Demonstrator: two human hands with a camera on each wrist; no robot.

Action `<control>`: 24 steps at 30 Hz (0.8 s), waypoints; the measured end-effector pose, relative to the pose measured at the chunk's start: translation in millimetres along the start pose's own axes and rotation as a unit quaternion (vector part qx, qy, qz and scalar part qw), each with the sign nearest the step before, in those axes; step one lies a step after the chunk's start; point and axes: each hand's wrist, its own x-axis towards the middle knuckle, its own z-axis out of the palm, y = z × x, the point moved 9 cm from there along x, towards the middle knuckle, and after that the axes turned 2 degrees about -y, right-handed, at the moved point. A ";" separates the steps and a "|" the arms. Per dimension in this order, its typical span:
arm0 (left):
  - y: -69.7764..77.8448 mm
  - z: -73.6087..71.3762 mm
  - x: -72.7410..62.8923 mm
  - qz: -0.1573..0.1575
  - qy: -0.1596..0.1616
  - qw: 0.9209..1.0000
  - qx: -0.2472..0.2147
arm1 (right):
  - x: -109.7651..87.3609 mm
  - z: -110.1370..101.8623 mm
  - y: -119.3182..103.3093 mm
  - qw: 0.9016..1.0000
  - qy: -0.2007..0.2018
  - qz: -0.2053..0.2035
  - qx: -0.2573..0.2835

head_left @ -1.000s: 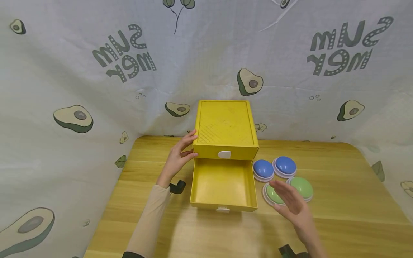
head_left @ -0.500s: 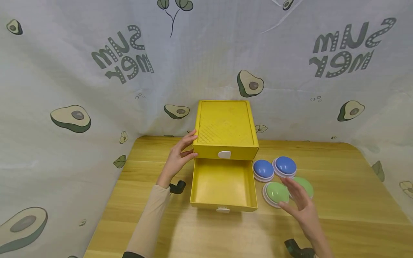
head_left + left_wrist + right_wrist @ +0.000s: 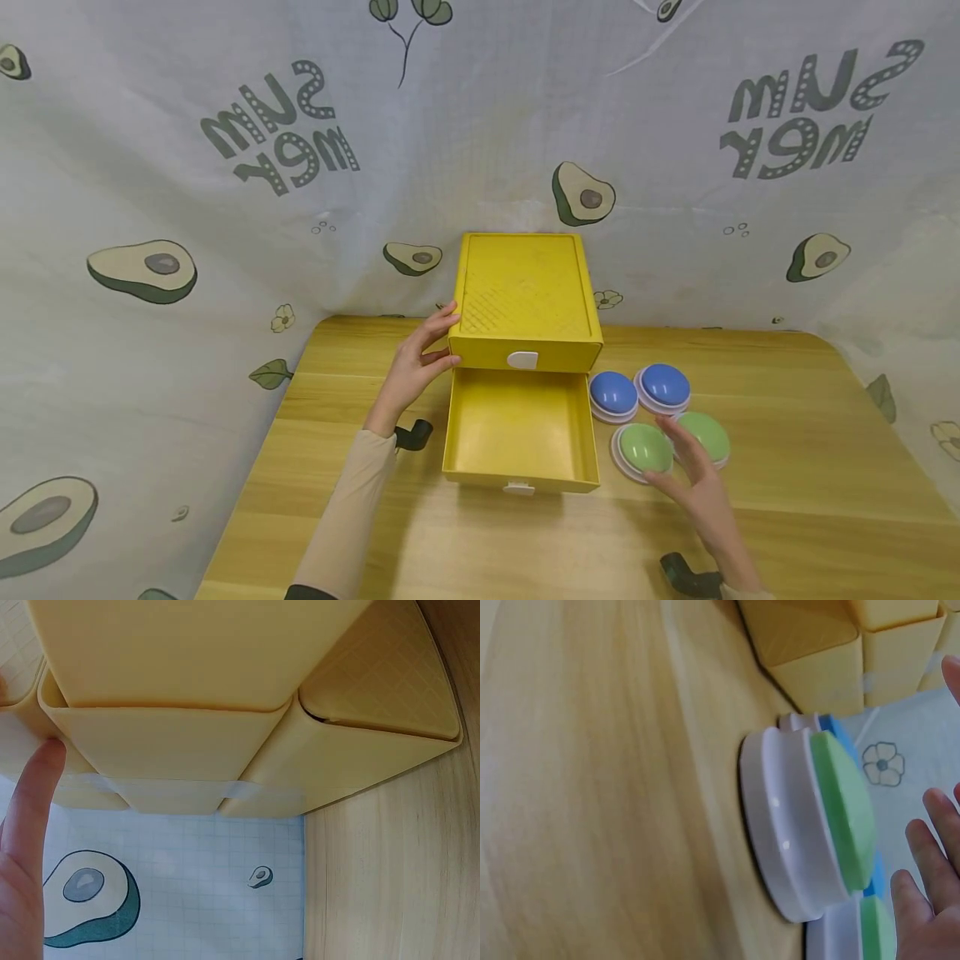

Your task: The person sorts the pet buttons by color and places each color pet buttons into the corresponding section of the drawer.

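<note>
A yellow two-drawer box (image 3: 525, 287) stands near the back of the table, its lower drawer (image 3: 520, 425) pulled out with nothing in it. At the box's left side, my left hand (image 3: 408, 362) touches the upper part with nearly straight fingers; one extended finger (image 3: 37, 787) meets the wall in the left wrist view. My right hand (image 3: 701, 487) hovers beside and over the nearer green dome button (image 3: 645, 447), thumb and fingers spread apart and holding nothing. Behind its fingers sits a second green button (image 3: 703, 437). Two blue buttons (image 3: 612, 392) lie farther back.
The wooden table (image 3: 795, 442) runs back to a white curtain (image 3: 480, 125) printed with avocados. The buttons, on pale round bases, stand close together right of the open drawer. A white pull tab (image 3: 519, 489) sticks out at the drawer's front.
My right hand has shifted right from over the nearer green button, uncovering more of it, and barely moves in the last half second. The left hand stays at the box.
</note>
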 end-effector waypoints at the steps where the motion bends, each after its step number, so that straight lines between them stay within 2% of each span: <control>1: 0.7 0.2 -0.6 0.001 0.000 1.000 0.000 | -1.0 0.5 2.8 1.000 0.000 0.004 -0.007; 7: 3.9 1.0 -4.4 0.009 -0.002 1.000 0.004 | -5.9 2.1 18.0 0.999 -0.002 0.023 -0.038; 13: 5.1 2.5 -7.5 0.006 -0.003 1.000 0.005 | -9.2 0.6 29.3 0.999 0.003 0.034 -0.040; 19: 6.9 3.4 -9.1 0.004 -0.001 1.000 0.007 | -10.8 0.4 34.6 0.998 0.003 0.024 -0.063; 24: 8.2 3.7 -10.5 0.002 0.000 1.000 0.009 | -11.3 1.0 37.1 0.995 -0.003 0.047 -0.086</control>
